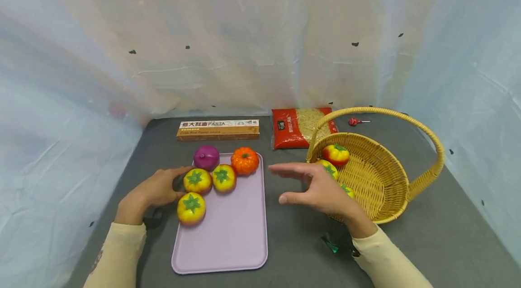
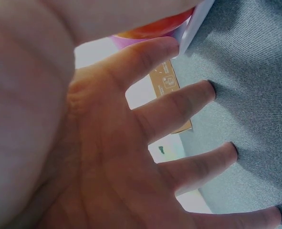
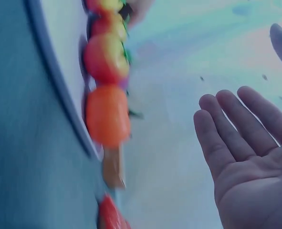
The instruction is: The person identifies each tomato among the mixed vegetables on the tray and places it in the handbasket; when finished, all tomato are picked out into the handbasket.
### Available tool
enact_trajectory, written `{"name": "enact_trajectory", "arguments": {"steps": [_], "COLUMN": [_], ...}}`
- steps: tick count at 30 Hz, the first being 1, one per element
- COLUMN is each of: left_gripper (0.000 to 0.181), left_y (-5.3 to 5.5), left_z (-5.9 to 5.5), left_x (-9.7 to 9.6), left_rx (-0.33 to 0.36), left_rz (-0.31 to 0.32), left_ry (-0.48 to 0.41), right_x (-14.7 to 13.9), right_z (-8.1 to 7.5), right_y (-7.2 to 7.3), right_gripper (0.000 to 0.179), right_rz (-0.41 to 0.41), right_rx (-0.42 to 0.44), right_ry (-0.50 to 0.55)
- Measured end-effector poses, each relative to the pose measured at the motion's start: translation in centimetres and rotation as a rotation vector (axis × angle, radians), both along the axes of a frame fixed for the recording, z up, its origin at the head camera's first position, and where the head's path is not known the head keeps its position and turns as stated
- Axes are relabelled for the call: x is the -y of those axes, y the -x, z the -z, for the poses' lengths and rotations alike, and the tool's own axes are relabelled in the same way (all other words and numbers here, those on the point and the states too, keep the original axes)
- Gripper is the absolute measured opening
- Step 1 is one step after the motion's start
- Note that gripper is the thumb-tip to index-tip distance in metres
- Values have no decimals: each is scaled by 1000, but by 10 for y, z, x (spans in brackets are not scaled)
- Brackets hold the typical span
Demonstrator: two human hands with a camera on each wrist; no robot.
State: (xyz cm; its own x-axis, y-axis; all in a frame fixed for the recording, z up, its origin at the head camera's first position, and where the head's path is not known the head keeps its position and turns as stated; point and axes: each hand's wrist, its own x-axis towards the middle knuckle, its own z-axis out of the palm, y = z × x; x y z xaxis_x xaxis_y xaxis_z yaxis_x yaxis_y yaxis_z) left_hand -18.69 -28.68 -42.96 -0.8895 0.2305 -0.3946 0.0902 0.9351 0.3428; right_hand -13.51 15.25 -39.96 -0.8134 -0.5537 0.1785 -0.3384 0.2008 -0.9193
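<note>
My left hand (image 1: 156, 191) is at the left edge of the lilac tray (image 1: 236, 243), its spread fingertips down by the table cloth in the left wrist view. Its thumb and forefinger lie right beside two yellow-red toy persimmons, one upper (image 1: 197, 181) and one lower (image 1: 191, 209). A third persimmon (image 1: 224, 178), a purple onion (image 1: 206, 157) and an orange pumpkin (image 1: 245, 161) sit at the tray's far end. My right hand (image 1: 315, 188) hovers between tray and basket, fingers straight, thumb apart, palm bare in the right wrist view.
A wicker basket (image 1: 390, 175) with a tall handle stands at right, holding several persimmons (image 1: 336, 155). Behind lie a pasta box (image 1: 218, 130), a red pasta bag (image 1: 291, 129) and a lollipop (image 1: 354, 121). A small green wrapped item (image 1: 330, 243) lies near the right wrist.
</note>
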Motion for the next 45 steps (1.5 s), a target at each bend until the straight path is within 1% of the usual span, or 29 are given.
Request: {"name": "enact_trajectory", "arguments": {"steps": [3,5,7,11,15,18,20,22,25,29,31,33,38,40,45], "left_gripper": [88,87,87,88,89,88,87,87,86,85,85,85,86,86,86], "left_y": [-1,-1,-1,1,2,2,1,0,-1,-2,-2,-2,-2,-2,-2], "left_z": [1,1,2,2,0,-1,-1,-2,-2,-3,-3,-3,-4,-5,-6], "left_x": [-2,-3,-4,-6,-7,-6,-6,-5,-4,-3,-3,-2,-3,-3,-3], "left_rx": [-9,-16,-17,-4,11,12,8,-3,-11,-10,-11,-16,-18,-16,-17], "left_rz": [7,12,13,0,-13,-13,-7,3,12,11,10,12,13,12,15], "left_ry": [-6,-8,-8,0,6,6,5,4,1,-3,-1,1,10,13,9], "right_x": [26,41,54,77,98,111,119,124,127,126,124,122,121,124,131], "right_z": [6,11,15,26,32,33,34,33,34,33,33,35,43,46,50], "right_y": [13,21,30,49,63,69,71,71,69,59,53,48,37,34,29], "right_gripper": [60,60,61,63,64,68,70,71,66,56,55,57,66,68,67], "right_rz": [-67,-94,-116,-138,-122,-120,-132,-144,-156,-178,-178,-158,-31,0,-27], "right_rx": [-10,-22,-34,-94,-167,-185,-194,-197,-197,-182,-188,-203,-213,-208,-232], "right_ry": [13,7,-3,-40,-129,-199,-244,-290,-332,-312,-301,-293,-314,-336,-372]}}
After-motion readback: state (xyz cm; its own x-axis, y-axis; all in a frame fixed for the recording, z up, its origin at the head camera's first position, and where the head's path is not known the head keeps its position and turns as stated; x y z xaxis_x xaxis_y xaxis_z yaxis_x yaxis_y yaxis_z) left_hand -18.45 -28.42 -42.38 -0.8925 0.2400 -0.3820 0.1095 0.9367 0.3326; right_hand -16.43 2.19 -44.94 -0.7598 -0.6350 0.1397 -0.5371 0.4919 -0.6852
